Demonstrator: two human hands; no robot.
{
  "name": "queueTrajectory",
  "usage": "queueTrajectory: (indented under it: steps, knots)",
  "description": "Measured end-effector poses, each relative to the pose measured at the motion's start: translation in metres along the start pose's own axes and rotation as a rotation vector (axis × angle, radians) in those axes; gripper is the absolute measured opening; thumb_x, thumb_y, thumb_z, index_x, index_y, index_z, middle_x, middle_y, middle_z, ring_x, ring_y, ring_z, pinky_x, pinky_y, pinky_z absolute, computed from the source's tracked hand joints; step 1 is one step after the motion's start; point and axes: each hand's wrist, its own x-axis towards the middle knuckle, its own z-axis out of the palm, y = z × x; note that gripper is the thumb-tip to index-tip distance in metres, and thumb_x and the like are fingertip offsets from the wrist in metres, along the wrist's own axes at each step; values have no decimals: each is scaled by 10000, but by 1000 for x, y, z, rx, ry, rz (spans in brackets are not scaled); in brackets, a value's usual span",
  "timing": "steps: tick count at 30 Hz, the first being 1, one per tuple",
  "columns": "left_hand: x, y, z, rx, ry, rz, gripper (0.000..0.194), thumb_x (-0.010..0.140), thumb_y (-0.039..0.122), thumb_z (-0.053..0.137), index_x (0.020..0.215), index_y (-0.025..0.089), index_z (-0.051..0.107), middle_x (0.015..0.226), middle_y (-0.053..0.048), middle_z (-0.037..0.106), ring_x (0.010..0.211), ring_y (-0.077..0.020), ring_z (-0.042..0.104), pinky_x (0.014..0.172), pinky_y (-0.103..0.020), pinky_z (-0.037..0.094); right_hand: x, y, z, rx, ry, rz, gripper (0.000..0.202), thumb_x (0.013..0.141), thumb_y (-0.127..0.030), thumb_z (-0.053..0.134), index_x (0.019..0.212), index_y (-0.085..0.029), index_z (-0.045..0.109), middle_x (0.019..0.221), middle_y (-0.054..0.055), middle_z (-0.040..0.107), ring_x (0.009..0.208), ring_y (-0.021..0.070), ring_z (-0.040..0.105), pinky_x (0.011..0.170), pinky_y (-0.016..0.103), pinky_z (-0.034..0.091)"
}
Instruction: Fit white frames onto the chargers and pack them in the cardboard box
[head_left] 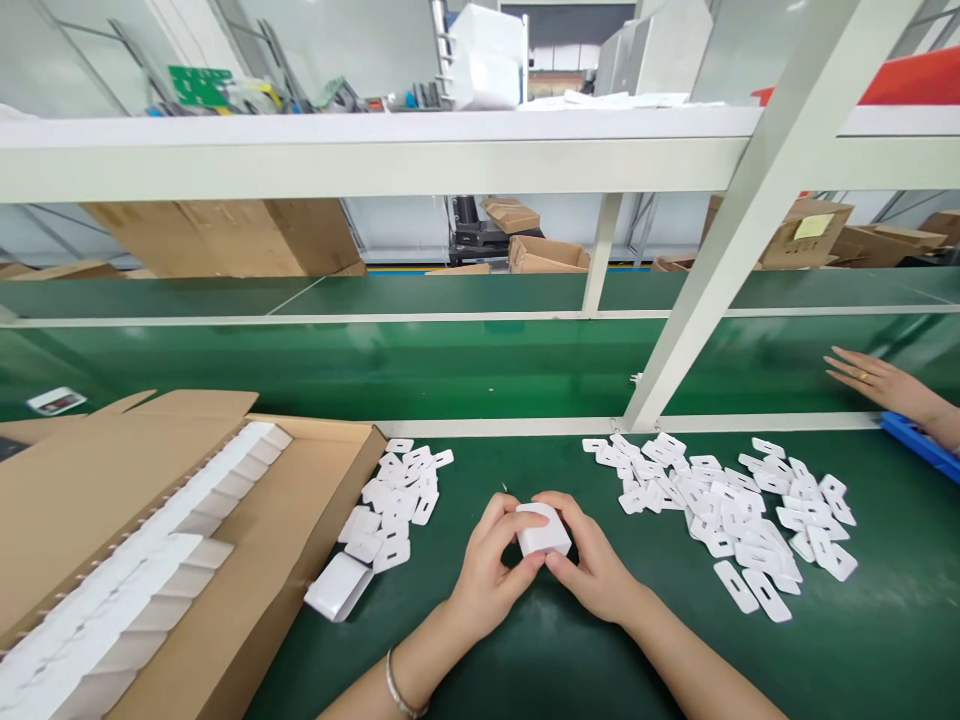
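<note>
Above the green table, a small white box-like part point(544, 532) is held between both hands. My left hand point(493, 560) grips its left side, fingers curled over the top and thumb at the lower edge. On the right side, my right hand point(594, 560) closes round it with thumb and fingers. An open-ended white sleeve point(339, 586) lies to the left, beside a pile of flat white slotted pieces point(401, 495). More slotted white pieces point(727, 510) are spread over the table on the right.
A cardboard box point(300, 500) with rows of white parts point(142, 580) stands at the left. A slanted post point(712, 280) and a rail point(480, 428) border the conveyor point(450, 370). Another person's hand point(881, 383) is at the right, near a blue tray point(921, 445).
</note>
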Motion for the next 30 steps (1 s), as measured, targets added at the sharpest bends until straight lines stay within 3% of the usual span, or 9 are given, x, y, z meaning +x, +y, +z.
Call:
queueTrajectory:
  steps: [5, 8, 11, 16, 19, 21, 24, 27, 30]
  knots:
    - [1, -8, 2, -320, 73, -211, 439, 1063, 594, 435, 1353, 264, 450, 1085, -58, 577, 923, -196, 578, 833, -349, 510, 1, 2, -4, -137, -1, 14, 459, 998, -533, 616, 1354, -254, 538, 1203, 83, 691, 960, 221, 690, 843, 340, 559]
    - [4, -12, 3, -524, 95, -430, 530, 1063, 661, 291, 1307, 230, 481, 1095, -78, 601, 940, -211, 610, 854, -371, 525, 2, 5, -3, -233, 17, -27, 469, 996, -539, 620, 1377, -278, 542, 1209, 80, 675, 987, 233, 685, 847, 349, 565]
    - [6, -12, 8, -582, 40, -545, 558, 1039, 678, 381, 1322, 224, 538, 1185, -100, 644, 1029, -239, 633, 945, -402, 525, 3, 10, -2, -281, 51, -54, 480, 1002, -526, 607, 1410, -286, 531, 1249, 97, 623, 1017, 241, 678, 835, 355, 578]
    - [12, 0, 25, -814, 41, -561, 730, 968, 778, 456, 1452, 234, 515, 1284, -134, 641, 1074, -266, 662, 951, -431, 550, 0, 19, -9, -384, 98, -72, 493, 1004, -483, 578, 1452, -287, 521, 1309, 125, 552, 1112, 282, 654, 864, 385, 579]
    - [27, 3, 16, -664, 47, -460, 788, 918, 749, 610, 1503, 235, 493, 1128, -102, 641, 955, -221, 637, 882, -375, 539, 7, 29, -22, -462, 166, -115, 583, 1016, -493, 492, 1550, -268, 426, 1430, 163, 531, 1238, 353, 592, 1032, 525, 506]
    - [37, 9, -6, -529, 95, -384, 774, 905, 714, 663, 1487, 226, 510, 1049, -79, 612, 874, -194, 605, 821, -348, 533, 17, 34, -32, -488, 313, -62, 730, 992, -540, 485, 1610, -179, 336, 1391, 210, 562, 1215, 396, 596, 1050, 596, 471]
    - [39, 27, -57, -184, 238, -276, 559, 971, 620, 624, 1355, 214, 607, 1099, -97, 605, 938, -211, 611, 864, -362, 538, 28, 37, -41, -645, 477, 172, 933, 916, -624, 545, 1600, -26, 332, 1218, 284, 635, 1128, 486, 613, 940, 662, 497]
    - [26, 36, -121, 362, 310, -262, 315, 1023, 465, 580, 1220, 235, 669, 1190, -105, 611, 1101, -253, 619, 958, -390, 528, 26, 43, -40, -873, 458, 290, 900, 935, -637, 467, 1564, 3, 392, 1234, 346, 613, 1115, 541, 600, 869, 698, 497]
    - [10, 23, -187, 923, 280, -468, 301, 1037, 397, 522, 1254, 230, 647, 1227, -104, 580, 1054, -245, 645, 925, -377, 549, 15, 56, -31, -1033, 370, 290, 766, 984, -600, 344, 1529, -73, 456, 1316, 322, 570, 1165, 525, 592, 924, 727, 468]
